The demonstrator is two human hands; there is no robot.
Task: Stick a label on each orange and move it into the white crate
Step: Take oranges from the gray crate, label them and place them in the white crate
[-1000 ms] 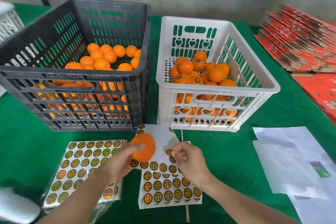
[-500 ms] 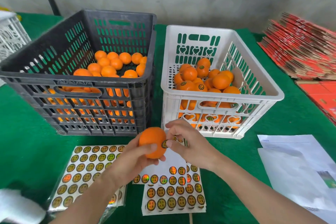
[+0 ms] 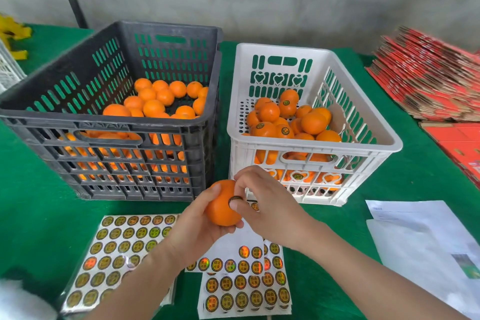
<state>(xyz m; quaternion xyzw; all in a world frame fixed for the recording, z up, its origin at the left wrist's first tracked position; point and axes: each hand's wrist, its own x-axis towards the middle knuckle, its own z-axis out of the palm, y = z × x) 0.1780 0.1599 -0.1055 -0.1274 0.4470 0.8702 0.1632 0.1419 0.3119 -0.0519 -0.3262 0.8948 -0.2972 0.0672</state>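
Bench [image 3: 39, 202]: green cloth cover, carries everything listed. Black crate [image 3: 104, 153]: slotted, at the far left of the bench, part-filled with plain oranges [image 3: 153, 108]. White crate [image 3: 363, 122]: slotted with heart cut-outs, just beside the black crate on its right, holding a smaller heap of labelled oranges [image 3: 311, 122], round stickers showing on several. Red cartons [image 3: 428, 75]: flattened, fanned in a stack at the far right corner, with more along the right edge. Papers [image 3: 428, 247]: white sheets overlapping at the near right corner. Left sheet [image 3: 117, 249]: rows of round gold labels, at the near edge in front of the black crate. Middle sheets [image 3: 246, 291]: overlapping, upper rows peeled bare, at the near edge in front of the white crate. Left grip [image 3: 197, 228]: fingers and thumb curled round the orange [image 3: 220, 210], holding it clear of the bench above the middle sheets, in front of the gap between the crates. Right grip [image 3: 270, 210]: fingers bent, thumb pressing the label [image 3: 235, 200] against the orange's right side, forefinger on its top. Label: round, gold with a dark ring, partly under the thumb.
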